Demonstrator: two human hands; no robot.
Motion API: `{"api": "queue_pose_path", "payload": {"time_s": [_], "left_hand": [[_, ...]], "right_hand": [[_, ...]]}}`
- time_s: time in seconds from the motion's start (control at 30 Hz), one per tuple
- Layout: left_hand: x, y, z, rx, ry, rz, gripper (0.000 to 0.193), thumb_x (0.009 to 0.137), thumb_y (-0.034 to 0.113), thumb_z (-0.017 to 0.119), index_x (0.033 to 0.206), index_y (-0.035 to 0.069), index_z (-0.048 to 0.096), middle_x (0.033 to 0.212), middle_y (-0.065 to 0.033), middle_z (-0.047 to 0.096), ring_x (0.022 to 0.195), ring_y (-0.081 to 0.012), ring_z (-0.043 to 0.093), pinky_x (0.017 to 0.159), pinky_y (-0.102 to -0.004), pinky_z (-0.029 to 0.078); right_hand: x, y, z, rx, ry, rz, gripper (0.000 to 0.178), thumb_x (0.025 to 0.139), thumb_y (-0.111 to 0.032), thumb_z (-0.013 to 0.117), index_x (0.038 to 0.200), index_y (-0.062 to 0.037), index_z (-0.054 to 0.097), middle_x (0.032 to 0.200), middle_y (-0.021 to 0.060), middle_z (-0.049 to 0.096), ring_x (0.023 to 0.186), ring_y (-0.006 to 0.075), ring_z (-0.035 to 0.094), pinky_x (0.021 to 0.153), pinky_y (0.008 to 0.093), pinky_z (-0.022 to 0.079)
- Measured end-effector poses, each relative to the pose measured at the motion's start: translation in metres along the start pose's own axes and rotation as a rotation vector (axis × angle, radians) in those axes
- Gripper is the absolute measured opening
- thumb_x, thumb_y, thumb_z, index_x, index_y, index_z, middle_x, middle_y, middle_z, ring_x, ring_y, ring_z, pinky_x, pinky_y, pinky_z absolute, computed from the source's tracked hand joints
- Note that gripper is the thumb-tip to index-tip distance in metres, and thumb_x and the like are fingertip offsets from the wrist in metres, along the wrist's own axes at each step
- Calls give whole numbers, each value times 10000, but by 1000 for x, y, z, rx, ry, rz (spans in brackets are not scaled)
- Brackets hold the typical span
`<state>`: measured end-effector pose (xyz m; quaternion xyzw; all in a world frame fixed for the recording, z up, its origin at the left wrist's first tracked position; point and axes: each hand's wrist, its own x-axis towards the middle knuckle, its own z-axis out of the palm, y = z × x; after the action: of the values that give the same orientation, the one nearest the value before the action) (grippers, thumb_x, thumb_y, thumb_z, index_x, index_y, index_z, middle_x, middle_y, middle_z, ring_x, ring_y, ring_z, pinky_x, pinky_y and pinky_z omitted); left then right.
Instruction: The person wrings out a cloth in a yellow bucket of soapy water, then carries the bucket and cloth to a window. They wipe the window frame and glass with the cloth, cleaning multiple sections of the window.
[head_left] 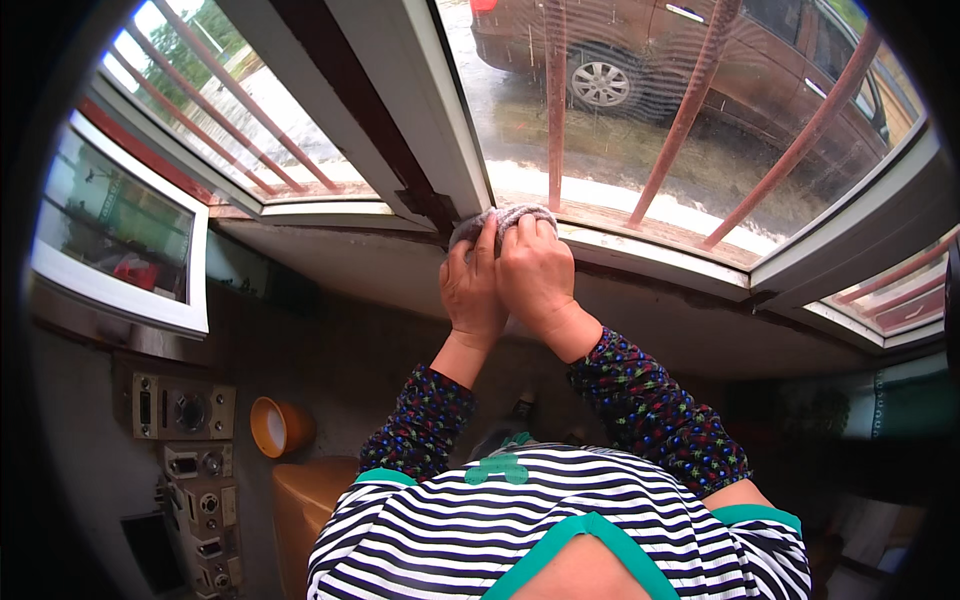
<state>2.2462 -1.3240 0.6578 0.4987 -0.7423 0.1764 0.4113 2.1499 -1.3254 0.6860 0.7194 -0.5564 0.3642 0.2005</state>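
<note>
A greyish, bunched-up cloth (520, 213) lies against the lower left corner of a white window frame (630, 245). My left hand (474, 285) presses its fingers on the cloth's left part, beside the brown upright post. Close against it, my right hand (536, 270) has its fingers curled over the cloth's top. The two hands touch each other. Part of the cloth is hidden under my fingers. Both forearms wear dark flowered sleeve covers.
Rusty red bars (690, 110) stand outside the glass, with a brown car (650, 60) beyond. An open white window sash (195, 270) juts in at the left. Below it are beige panel units (185, 405), an orange bucket (270, 427) and a brown seat (305, 500).
</note>
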Motion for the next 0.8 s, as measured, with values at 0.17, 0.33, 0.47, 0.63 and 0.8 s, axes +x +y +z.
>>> {"api": "queue_pose_path", "payload": {"time_s": [0.17, 0.33, 0.47, 0.63, 0.8], "left_hand": [[-18, 14, -9, -398, 190, -277, 571, 693, 104, 699, 1224, 47, 496, 1073, -142, 578, 994, -303, 549, 875, -376, 425], [-33, 19, -20, -437, 75, -122, 613, 650, 37, 677, 1226, 5, 470, 1090, -155, 574, 999, -322, 548, 888, -384, 421], [2, 23, -12, -193, 33, -2, 610, 750, 166, 595, 1311, 19, 405, 1073, -115, 568, 980, -253, 532, 817, -359, 405], [10, 8, 7, 109, -56, 45, 618, 752, 142, 560, 1321, -14, 374, 1004, -94, 567, 888, -222, 516, 760, -358, 391], [17, 9, 12, -169, -4, 56, 610, 729, 150, 602, 1270, -57, 413, 941, -117, 587, 853, -252, 534, 758, -363, 412]], "right_hand": [[3, 40, -14, 886, -499, 86, 136, 700, -149, 536, 728, -16, 545, 783, 146, 518, 756, 314, 548, 633, 386, 448], [-52, 44, -24, 918, -271, 389, 151, 676, -144, 547, 721, 0, 551, 753, 119, 508, 659, 281, 533, 613, 342, 444], [-23, 26, -51, 527, 57, 281, 128, 665, -140, 553, 736, -33, 547, 789, 113, 517, 707, 314, 555, 586, 410, 462], [-21, 27, -30, 308, 72, 195, 168, 669, -165, 560, 782, -41, 552, 873, 128, 532, 771, 321, 563, 602, 413, 484], [-25, 36, -30, 443, 14, 291, 198, 675, -170, 559, 822, -38, 554, 893, 129, 534, 805, 329, 562, 635, 408, 490]]}}
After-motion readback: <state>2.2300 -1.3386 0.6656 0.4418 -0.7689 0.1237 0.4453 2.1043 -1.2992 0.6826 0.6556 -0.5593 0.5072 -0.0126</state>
